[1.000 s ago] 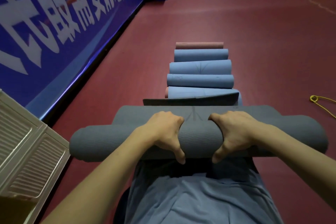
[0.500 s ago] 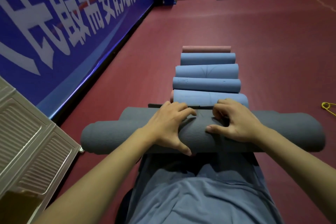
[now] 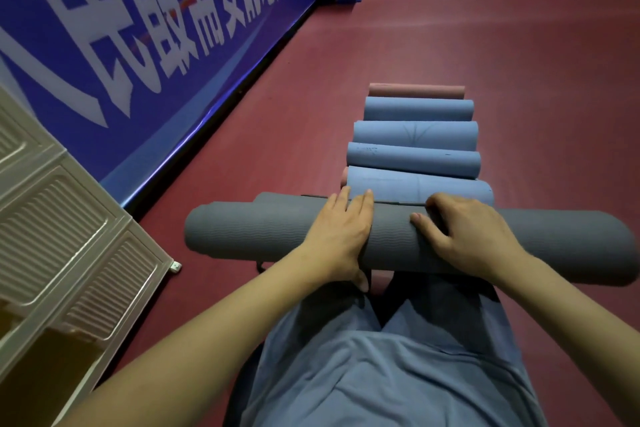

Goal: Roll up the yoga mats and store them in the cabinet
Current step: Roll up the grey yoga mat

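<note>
Head view | left hand (image 3: 341,236) lies flat, fingers straight, on grey rolled mat (image 3: 242,234) at centre | right hand (image 3: 464,236) curls gripping it | blue rolls (image 3: 415,158) above | cabinet (image 3: 69,218) lower left

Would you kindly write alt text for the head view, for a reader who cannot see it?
Two hands, left and right, press on a rolled grey mat lying crosswise on a red floor. Beyond it lie rolled blue mats and a pink one; a cabinet stands at left.
</note>
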Available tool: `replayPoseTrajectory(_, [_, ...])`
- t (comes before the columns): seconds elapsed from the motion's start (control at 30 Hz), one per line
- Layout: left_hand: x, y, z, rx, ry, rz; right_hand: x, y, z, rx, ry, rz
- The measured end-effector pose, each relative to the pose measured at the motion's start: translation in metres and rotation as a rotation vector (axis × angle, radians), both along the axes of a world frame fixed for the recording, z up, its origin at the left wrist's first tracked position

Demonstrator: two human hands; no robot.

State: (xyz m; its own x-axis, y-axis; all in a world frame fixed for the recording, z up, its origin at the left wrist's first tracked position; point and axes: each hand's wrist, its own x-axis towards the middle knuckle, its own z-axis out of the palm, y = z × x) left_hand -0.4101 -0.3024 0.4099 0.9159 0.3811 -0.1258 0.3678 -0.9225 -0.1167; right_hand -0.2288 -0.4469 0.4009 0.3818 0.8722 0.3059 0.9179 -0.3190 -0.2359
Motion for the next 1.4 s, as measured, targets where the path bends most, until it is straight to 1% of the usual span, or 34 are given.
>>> replayPoseTrajectory(0.07, [0.006, 0.004, -0.003, -0.009, -0.007, 0.015, -0.005, 0.002, -0.002, 0.001, -0.02, -0.014])
replayPoseTrajectory(0.17, [0.011, 0.009, -0.001, 0.039, -0.044, -0.04, -0.007, 0.002, -0.002, 0.017, -0.025, 0.0])
replayPoseTrajectory(0.37, [0.005, 0.006, 0.012, 0.043, -0.111, -0.082, -0.009, 0.001, 0.013, -0.061, 0.041, -0.031])
replayPoseTrajectory(0.57, [0.0, -0.002, 0.024, -0.021, 0.036, -0.067, -0.011, -0.007, 0.013, -0.171, 0.092, -0.07])
replayPoseTrajectory(0.73, [0.001, 0.007, 0.027, -0.147, 0.066, -0.026, -0.004, -0.011, 0.012, -0.217, 0.142, -0.003])
replayPoseTrajectory(0.77, [0.002, 0.01, 0.027, -0.178, 0.067, -0.013, -0.001, -0.012, 0.012, -0.241, 0.13, 0.011])
replayPoseTrajectory(0.83, [0.007, 0.016, 0.028, -0.218, 0.066, -0.004, 0.004, -0.015, 0.009, -0.282, 0.023, 0.013])
replayPoseTrajectory(0.87, [0.01, 0.019, 0.027, -0.202, 0.052, -0.024, 0.006, -0.017, 0.006, -0.28, -0.03, 0.003])
replayPoseTrajectory(0.9, [0.012, 0.021, 0.026, -0.166, 0.03, -0.057, 0.009, -0.02, 0.003, -0.235, -0.046, -0.014])
replayPoseTrajectory(0.97, [0.011, 0.026, 0.022, -0.098, -0.065, -0.126, 0.015, -0.028, -0.003, -0.06, 0.014, -0.049])
replayPoseTrajectory(1.0, [0.009, 0.028, 0.02, -0.076, -0.128, -0.161, 0.019, -0.033, -0.005, 0.012, 0.018, -0.059])
replayPoseTrajectory(1.03, [0.006, 0.03, 0.018, -0.061, -0.186, -0.198, 0.022, -0.038, -0.006, 0.041, -0.005, -0.066])
replayPoseTrajectory(1.1, [0.002, 0.029, 0.016, -0.035, -0.268, -0.264, 0.025, -0.045, -0.006, 0.049, -0.045, -0.055])
replayPoseTrajectory(1.17, [0.0, 0.024, 0.014, 0.013, -0.329, -0.278, 0.025, -0.048, -0.005, 0.033, -0.034, -0.041])
replayPoseTrajectory(1.23, [-0.003, 0.016, 0.01, 0.046, -0.393, -0.229, 0.022, -0.046, -0.003, -0.009, -0.047, -0.045])
replayPoseTrajectory(1.3, [-0.009, 0.007, 0.003, 0.024, -0.442, -0.16, 0.02, -0.04, -0.003, -0.055, -0.112, -0.057])
replayPoseTrajectory(1.33, [-0.011, 0.003, -0.001, 0.025, -0.433, -0.139, 0.019, -0.037, -0.002, -0.076, -0.132, -0.066])
replayPoseTrajectory(1.4, [-0.011, -0.003, -0.007, 0.08, -0.339, -0.102, 0.019, -0.031, -0.001, -0.108, -0.143, -0.071])
